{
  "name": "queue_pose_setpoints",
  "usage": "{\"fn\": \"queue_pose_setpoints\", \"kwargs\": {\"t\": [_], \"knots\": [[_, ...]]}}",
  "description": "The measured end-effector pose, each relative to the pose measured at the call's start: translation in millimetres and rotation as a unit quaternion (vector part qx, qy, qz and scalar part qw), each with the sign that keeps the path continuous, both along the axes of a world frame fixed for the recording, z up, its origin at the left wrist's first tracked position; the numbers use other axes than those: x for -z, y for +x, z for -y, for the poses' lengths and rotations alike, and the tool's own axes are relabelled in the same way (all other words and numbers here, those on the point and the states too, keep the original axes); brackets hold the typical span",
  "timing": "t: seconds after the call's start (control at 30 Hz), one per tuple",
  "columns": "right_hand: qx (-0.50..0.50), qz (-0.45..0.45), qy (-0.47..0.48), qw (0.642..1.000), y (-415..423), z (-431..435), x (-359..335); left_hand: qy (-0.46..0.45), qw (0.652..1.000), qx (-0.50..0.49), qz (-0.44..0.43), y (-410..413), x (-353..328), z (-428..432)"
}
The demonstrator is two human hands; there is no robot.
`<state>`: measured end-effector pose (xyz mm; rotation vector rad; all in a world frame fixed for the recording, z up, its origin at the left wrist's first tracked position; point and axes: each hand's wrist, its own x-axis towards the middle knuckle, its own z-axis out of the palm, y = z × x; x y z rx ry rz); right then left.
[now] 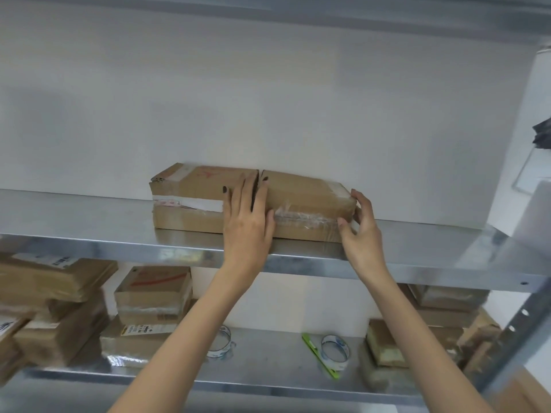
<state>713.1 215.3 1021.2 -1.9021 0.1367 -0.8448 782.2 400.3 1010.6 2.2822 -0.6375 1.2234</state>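
1. The left hand (247, 225) lies flat, fingers straight, across the seam between the left box (190, 189) and the right box (304, 195).
2. The right hand (362, 231) grips the right box at its far end, fingers curled round the corner.
3. Both boxes stand on the metal shelf (89, 234).

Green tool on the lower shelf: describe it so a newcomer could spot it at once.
On the metal rack, look at the lower shelf. Right of centre, a thin green tool lies flat beside a clear tape roll. It is the only bright green thing among brown parcels.
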Motion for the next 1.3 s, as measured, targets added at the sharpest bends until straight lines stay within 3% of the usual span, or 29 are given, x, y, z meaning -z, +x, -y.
{"fn": "queue_pose_setpoints", "kwargs": {"t": [0.23,0.5,0.73,0.97,1.13,1.3], "knots": [[0.070,0.047,-0.065,0.994,-27.1,-11.1,-4.7,-0.032,0.997,0.055,0.040,-27.9,1.4,-6.2],[0.057,0.097,-0.139,0.984,-71.0,-34.1,-0.8,-0.065,0.989,0.120,0.065,-84.0,5.6,-18.7],[0.021,0.120,-0.171,0.978,-100.6,-59.3,36.9,-0.016,0.989,0.144,0.005,-116.6,67.5,-40.4],[-0.080,-0.008,-0.197,0.977,-80.5,-83.3,114.1,0.052,0.983,0.140,-0.104,-84.6,133.6,-81.1],[-0.159,-0.118,-0.201,0.959,-29.7,-103.2,149.2,0.013,0.985,0.021,-0.172,-28.0,157.0,-133.6],[-0.213,-0.215,-0.139,0.943,33.5,-142.3,157.8,-0.079,0.945,-0.118,-0.294,37.3,175.5,-185.7]]}}
